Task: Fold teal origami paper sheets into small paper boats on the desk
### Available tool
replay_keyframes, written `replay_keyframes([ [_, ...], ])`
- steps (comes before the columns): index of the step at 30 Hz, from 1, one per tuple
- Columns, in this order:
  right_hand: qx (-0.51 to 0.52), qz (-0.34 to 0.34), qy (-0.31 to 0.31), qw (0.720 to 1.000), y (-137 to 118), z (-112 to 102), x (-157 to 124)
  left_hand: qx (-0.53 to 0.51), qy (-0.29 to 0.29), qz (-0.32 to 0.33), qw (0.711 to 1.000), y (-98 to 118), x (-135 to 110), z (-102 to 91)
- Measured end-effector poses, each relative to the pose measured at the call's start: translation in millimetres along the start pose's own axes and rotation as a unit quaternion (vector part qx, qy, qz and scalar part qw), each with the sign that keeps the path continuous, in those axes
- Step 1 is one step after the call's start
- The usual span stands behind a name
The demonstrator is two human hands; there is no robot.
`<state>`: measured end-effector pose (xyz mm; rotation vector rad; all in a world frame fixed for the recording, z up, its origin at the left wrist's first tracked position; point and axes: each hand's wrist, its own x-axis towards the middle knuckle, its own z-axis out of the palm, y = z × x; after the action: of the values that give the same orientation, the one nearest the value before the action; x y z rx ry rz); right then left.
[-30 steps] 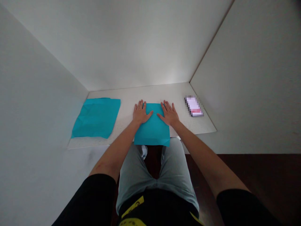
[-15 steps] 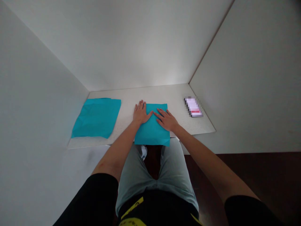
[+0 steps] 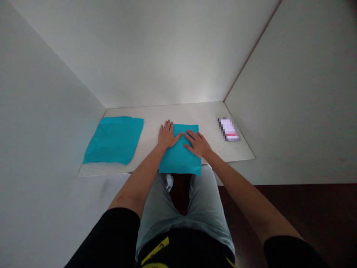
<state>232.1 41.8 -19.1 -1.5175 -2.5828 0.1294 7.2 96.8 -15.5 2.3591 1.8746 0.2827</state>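
Observation:
A folded-looking teal paper sheet [image 3: 180,158] lies at the near edge of the white desk, overhanging it slightly. My right hand [image 3: 197,144] rests flat on its upper right part with the fingers pointing left. My left hand [image 3: 167,135] lies flat against the sheet's left edge, its thumb on the paper and its fingers spread on the desk. Neither hand grips the sheet. A second, larger teal sheet [image 3: 113,140] with faint creases lies flat on the left of the desk, away from both hands.
A phone [image 3: 229,128] with a pixelated screen lies at the right of the white desk [image 3: 178,111]. White walls rise at the back and on both sides. My knees and grey shorts lie below the near edge, above a dark floor.
My right hand has slid left and turned further onto the sheet, uncovering its upper right corner. My left hand and the other objects have hardly moved.

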Motion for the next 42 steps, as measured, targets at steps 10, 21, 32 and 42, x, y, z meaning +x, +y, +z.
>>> replay_keyframes([
  [10, 0.001, 0.002, -0.008, 1.0, -1.8, -2.5, 0.8, 0.001, -0.001, -0.004, 1.0, 0.1, 0.6, -0.1],
  [21, 0.042, 0.044, 0.064, 0.996, -2.7, -3.5, -1.9, -0.046, -0.016, -0.025, 0.998, -14.1, 11.7, -3.4],
  [32, 0.071, 0.069, 0.12, 0.988, 0.9, 4.1, -2.0, -0.1, 0.09, -0.142, 0.981, -34.5, -43.0, -15.2],
  [42, 0.073, 0.076, 0.14, 0.985, 0.4, 4.7, -3.6, -0.371, -0.018, -0.072, 0.926, -59.5, -46.9, -16.1],
])
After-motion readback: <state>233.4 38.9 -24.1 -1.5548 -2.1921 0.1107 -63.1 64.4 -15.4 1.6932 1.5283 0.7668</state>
